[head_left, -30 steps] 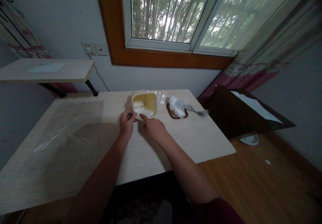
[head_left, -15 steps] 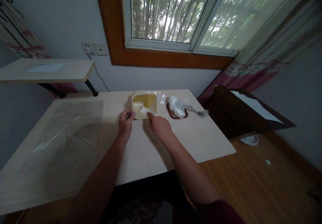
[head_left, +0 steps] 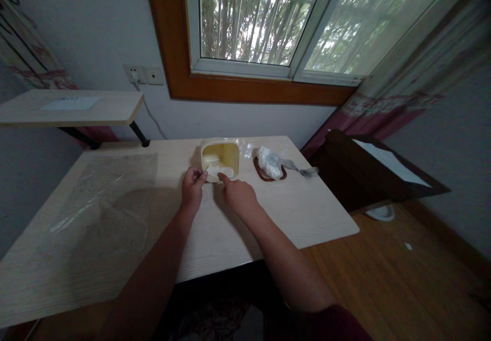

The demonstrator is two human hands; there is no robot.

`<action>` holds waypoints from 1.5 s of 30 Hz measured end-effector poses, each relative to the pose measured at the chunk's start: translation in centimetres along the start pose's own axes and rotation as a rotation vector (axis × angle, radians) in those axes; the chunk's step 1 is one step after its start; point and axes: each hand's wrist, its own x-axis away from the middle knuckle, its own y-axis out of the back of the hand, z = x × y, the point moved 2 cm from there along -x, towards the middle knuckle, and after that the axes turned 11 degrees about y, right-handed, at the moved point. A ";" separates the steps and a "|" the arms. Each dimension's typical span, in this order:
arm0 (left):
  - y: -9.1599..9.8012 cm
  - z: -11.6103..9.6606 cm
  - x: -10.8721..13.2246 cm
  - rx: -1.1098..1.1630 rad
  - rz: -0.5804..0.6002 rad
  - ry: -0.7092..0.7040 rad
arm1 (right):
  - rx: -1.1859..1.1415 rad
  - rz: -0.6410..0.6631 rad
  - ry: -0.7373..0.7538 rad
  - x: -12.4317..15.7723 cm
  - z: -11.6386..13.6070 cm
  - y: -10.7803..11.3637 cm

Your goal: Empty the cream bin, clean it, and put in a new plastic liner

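The pale table carries a clear sheet, yellowish tub, brown loop and tied plastic bag

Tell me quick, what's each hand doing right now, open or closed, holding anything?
Left hand: closed on the tub's near left corner.
Right hand: at the tub's near rim; whether it grips anything cannot be told.

Found no readable text, brand, number or sign. Made out dark marks, resembling short line of writing, near far edge of white paper lying flat on raised shelf at left. Saw these too small and blurred to read; could not tell letters from digits. Could read nothing on white sheet lying on dark brown furniture at right, viewed at slant.
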 end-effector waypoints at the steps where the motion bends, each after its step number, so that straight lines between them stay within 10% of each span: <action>1: -0.1 0.0 0.0 0.006 0.001 -0.005 | 0.007 0.004 -0.016 -0.1 -0.4 -0.1; 24: -0.2 -0.1 0.3 -0.046 -0.053 -0.060 | 0.054 0.001 0.002 -0.3 -1.1 0.0; 38: -0.2 0.2 0.4 -0.098 -0.026 -0.061 | -0.044 -0.379 0.265 -2.0 0.0 1.4; 45: 0.0 0.5 0.2 -0.150 -0.016 -0.068 | -0.054 -0.123 0.287 -5.6 0.1 0.1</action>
